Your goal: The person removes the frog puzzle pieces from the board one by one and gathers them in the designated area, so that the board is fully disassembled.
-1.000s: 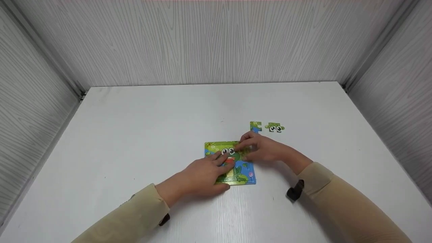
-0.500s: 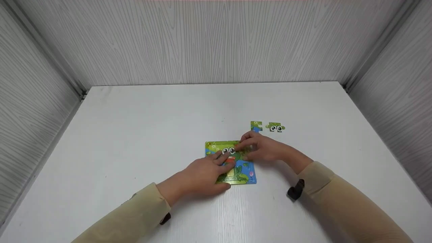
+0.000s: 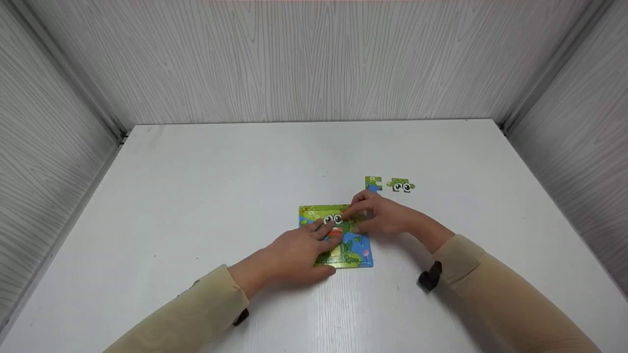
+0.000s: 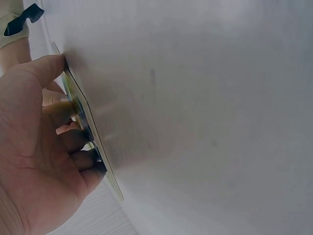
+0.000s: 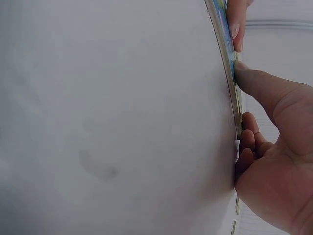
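A square frog jigsaw puzzle in green and blue lies on the white table in the head view. Across its left and middle part rests my left hand, fingers stretched over the picture and thumb along the near edge. My right hand is at the puzzle's upper right corner, its thumb and bent index finger holding a green puzzle piece there; much of that piece is hidden. In the right wrist view the right thumb lies on the puzzle's surface, with the other fingers curled beyond the edge.
Behind my right hand lie two loose puzzle pieces: a green and blue one, partly covered by the hand, and a green one with frog eyes. Pale wood-grain panels enclose the table at the back and sides.
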A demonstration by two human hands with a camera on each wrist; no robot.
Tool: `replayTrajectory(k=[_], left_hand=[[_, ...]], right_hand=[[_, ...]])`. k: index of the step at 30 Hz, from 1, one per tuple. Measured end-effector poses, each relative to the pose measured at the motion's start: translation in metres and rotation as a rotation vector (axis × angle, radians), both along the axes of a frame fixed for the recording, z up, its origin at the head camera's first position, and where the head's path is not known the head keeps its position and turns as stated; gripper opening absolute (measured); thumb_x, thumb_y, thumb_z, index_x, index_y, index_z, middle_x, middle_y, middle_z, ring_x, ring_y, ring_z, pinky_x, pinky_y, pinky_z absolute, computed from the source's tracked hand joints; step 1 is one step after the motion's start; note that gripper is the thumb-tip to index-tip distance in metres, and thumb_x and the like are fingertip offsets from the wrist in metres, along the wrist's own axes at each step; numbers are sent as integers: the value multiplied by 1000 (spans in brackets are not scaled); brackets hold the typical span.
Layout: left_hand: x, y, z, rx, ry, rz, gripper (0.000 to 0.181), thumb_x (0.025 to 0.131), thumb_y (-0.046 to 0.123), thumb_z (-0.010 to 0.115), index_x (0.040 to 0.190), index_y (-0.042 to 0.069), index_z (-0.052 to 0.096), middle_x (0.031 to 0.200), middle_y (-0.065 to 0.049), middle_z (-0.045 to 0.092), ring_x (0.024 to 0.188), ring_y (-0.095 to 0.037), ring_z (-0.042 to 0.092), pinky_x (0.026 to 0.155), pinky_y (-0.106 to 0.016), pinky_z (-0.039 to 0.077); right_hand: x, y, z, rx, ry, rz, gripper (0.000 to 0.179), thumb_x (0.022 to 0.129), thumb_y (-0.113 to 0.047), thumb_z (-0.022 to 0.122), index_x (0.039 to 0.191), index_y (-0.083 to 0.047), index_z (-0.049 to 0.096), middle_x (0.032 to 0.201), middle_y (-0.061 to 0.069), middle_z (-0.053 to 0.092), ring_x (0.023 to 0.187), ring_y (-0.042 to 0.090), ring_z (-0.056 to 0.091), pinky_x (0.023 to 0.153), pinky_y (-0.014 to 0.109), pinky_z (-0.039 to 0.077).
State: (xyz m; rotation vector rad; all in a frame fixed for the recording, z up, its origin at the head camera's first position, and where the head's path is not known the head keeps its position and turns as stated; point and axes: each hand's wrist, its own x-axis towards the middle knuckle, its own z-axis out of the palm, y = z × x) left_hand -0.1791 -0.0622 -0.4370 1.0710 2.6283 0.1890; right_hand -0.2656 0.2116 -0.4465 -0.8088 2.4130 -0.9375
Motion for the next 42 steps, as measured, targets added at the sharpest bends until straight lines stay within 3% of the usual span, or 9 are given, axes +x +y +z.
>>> replayTrajectory(k=[17,31,42], left_hand=[[-1,0,-1,23,15,-12,72,104,58,55,166,23,41,172,-10,30,159,-35,26,121,-50,37],[-1,1,1,2,-10,-4,73,105,58,54,167,24,37,174,-9,26,160,-33,23,123,-49,34],[0,1,3,-3,-12,14,74,105,59,54,167,25,37,174,-8,26,161,-33,22,122,-50,36]], right_hand=[[1,-2,-2,16,42,-33,30,95,-18,81,123,-28,81,136,9,47,128,31,39,111,55,35],[3,-4,-1,3,105,-5,27,95,-18,81,121,-24,82,132,7,50,126,31,43,107,54,38],[4,-7,2,31,68,-25,28,96,-19,81,124,-24,81,132,7,53,126,30,46,110,55,39]])
